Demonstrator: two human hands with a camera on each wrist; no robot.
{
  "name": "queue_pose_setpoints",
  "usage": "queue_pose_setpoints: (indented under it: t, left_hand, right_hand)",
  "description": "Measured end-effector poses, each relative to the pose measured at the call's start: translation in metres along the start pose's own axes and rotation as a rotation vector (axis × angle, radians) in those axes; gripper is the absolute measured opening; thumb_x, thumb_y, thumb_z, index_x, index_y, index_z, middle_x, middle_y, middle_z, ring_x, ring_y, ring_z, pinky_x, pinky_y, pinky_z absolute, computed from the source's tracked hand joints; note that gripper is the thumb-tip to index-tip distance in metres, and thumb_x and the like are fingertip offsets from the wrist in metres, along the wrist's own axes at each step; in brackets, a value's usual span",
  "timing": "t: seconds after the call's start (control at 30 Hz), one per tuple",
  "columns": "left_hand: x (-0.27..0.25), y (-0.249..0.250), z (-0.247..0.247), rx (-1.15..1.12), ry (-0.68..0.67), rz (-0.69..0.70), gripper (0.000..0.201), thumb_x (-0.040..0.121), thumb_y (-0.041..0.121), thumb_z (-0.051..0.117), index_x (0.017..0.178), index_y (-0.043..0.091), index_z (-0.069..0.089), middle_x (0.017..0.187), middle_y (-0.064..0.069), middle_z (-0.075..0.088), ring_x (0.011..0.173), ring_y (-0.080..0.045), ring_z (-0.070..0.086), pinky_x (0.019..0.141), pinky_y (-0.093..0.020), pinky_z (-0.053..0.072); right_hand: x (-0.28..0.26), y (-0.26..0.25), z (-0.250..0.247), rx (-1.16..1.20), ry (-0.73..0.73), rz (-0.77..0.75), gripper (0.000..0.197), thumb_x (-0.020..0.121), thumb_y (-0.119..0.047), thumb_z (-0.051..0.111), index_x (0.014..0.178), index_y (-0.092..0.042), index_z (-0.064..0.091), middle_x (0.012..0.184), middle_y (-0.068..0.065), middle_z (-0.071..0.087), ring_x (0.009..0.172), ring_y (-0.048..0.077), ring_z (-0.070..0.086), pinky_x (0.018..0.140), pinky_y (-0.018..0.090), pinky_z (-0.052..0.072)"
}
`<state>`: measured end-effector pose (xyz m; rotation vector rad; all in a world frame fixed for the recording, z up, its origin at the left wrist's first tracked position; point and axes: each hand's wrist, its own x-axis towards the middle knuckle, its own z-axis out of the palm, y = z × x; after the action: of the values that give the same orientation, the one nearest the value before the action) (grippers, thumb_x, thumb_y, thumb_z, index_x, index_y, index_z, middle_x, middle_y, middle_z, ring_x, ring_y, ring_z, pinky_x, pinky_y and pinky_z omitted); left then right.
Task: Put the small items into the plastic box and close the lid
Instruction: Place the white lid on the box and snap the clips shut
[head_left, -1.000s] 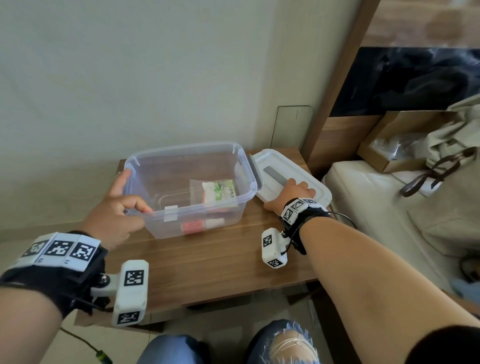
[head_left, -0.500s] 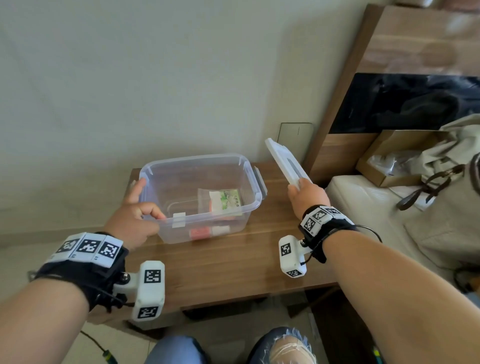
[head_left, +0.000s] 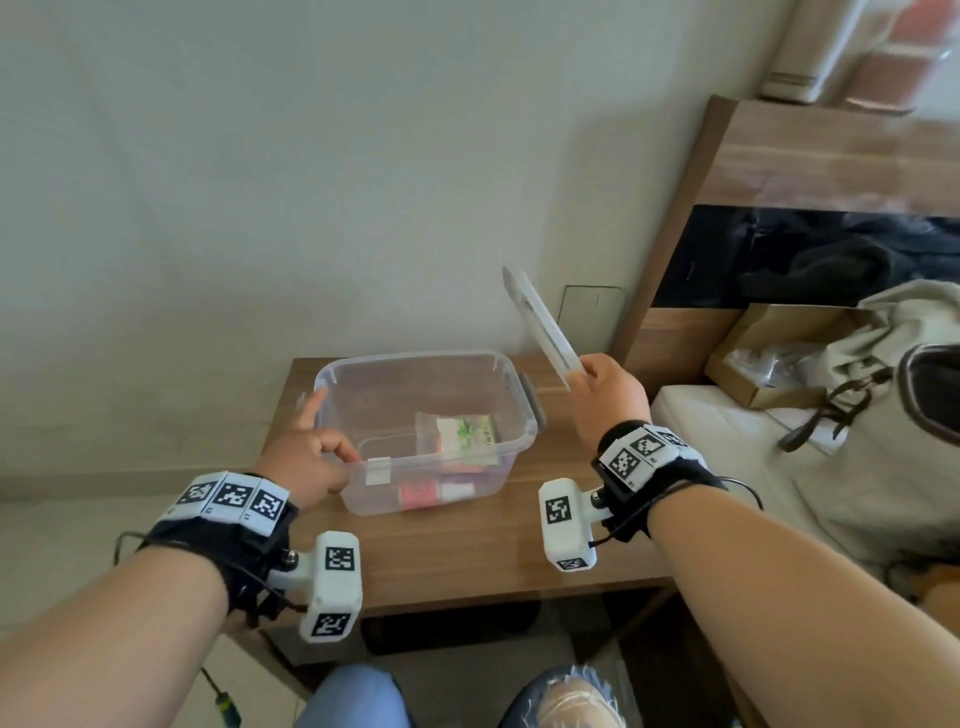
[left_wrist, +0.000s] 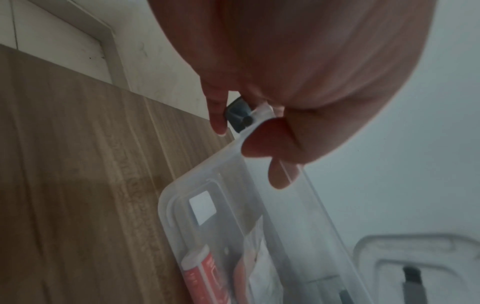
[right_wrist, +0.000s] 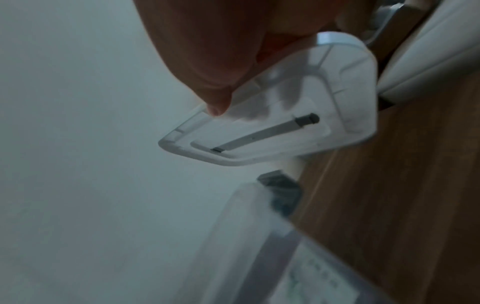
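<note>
A clear plastic box (head_left: 415, 358) stands open on the wooden table (head_left: 467, 561). Inside lie a green-and-white packet (head_left: 467, 434) and a red tube (head_left: 421, 491), the tube (left_wrist: 200, 271) also showing through the wall in the left wrist view. My left hand (head_left: 335, 426) pinches the box's left rim (left_wrist: 249, 131), thumb inside. My right hand (head_left: 584, 371) grips the translucent lid (head_left: 540, 327) by its near edge and holds it tilted steeply in the air, above and right of the box. The lid (right_wrist: 285, 123) has a grey handle bar.
A bed (head_left: 727, 467) with a beige bag (head_left: 893, 415) and an open cardboard box (head_left: 769, 353) lies right of the table. The wooden headboard (head_left: 810, 156) rises behind it. A wall backs the table. My knees are below the front edge.
My right hand has picked the lid up off the table and raised it, tilting it steeply above the box's right side. My left hand has stayed on the box's left rim.
</note>
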<state>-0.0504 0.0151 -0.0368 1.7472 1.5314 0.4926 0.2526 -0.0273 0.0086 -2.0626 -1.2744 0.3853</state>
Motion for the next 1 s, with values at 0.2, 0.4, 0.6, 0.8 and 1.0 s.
queue_pose_setpoints:
  t: [0.2, 0.4, 0.6, 0.8, 1.0]
  left_hand:
    - [-0.012, 0.003, 0.001, 0.063, 0.068, -0.028, 0.076, 0.065, 0.001, 0.058, 0.135, 0.028, 0.042, 0.16, -0.004, -0.004, 0.148, -0.022, 0.003, 0.115, -0.041, 0.025]
    - [-0.024, 0.016, -0.001, -0.112, 0.195, -0.103, 0.097, 0.068, -0.001, 0.063, 0.147, 0.02, 0.011, 0.153, -0.004, 0.017, 0.142, -0.026, 0.018, 0.114, -0.044, 0.026]
    - [-0.033, 0.011, -0.01, -0.246, 0.169, -0.185, 0.101, 0.076, -0.003, 0.054, 0.149, 0.028, -0.008, 0.161, 0.0, -0.003, 0.148, -0.021, 0.004, 0.11, -0.036, 0.028]
    - [-0.036, 0.007, -0.01, -0.247, 0.087, -0.179, 0.095, 0.076, -0.005, 0.048, 0.149, 0.034, 0.002, 0.16, 0.002, 0.011, 0.139, -0.026, 0.03, 0.069, -0.022, 0.042]
    - [-0.036, 0.01, -0.011, -0.324, 0.047, -0.159, 0.083, 0.066, 0.016, 0.048, 0.145, 0.033, 0.028, 0.153, -0.002, 0.031, 0.133, -0.029, 0.039, 0.109, -0.046, 0.035]
  right_hand:
    - [-0.022, -0.039, 0.007, -0.059, -0.089, -0.234, 0.025, 0.091, -0.02, 0.047, 0.113, -0.014, 0.058, 0.105, 0.004, 0.057, 0.089, 0.018, 0.051, 0.078, 0.027, 0.043]
    - [-0.051, -0.05, 0.034, -0.241, -0.207, -0.384, 0.022, 0.091, -0.024, 0.049, 0.112, -0.023, 0.055, 0.117, -0.008, 0.056, 0.129, 0.018, 0.031, 0.104, 0.037, 0.028]
    - [-0.061, -0.039, 0.049, -0.283, -0.321, -0.425, 0.021, 0.09, -0.027, 0.051, 0.111, -0.029, 0.052, 0.131, -0.013, 0.052, 0.138, 0.019, 0.021, 0.112, 0.038, 0.015]
    - [-0.059, -0.035, 0.055, -0.307, -0.358, -0.431, 0.024, 0.089, -0.028, 0.054, 0.113, -0.031, 0.054, 0.141, -0.016, 0.044, 0.137, 0.018, 0.023, 0.112, 0.038, 0.013]
    - [-0.059, -0.033, 0.057, -0.274, -0.316, -0.387, 0.034, 0.084, -0.043, 0.057, 0.115, -0.031, 0.055, 0.138, -0.014, 0.046, 0.134, 0.018, 0.029, 0.111, 0.038, 0.017]
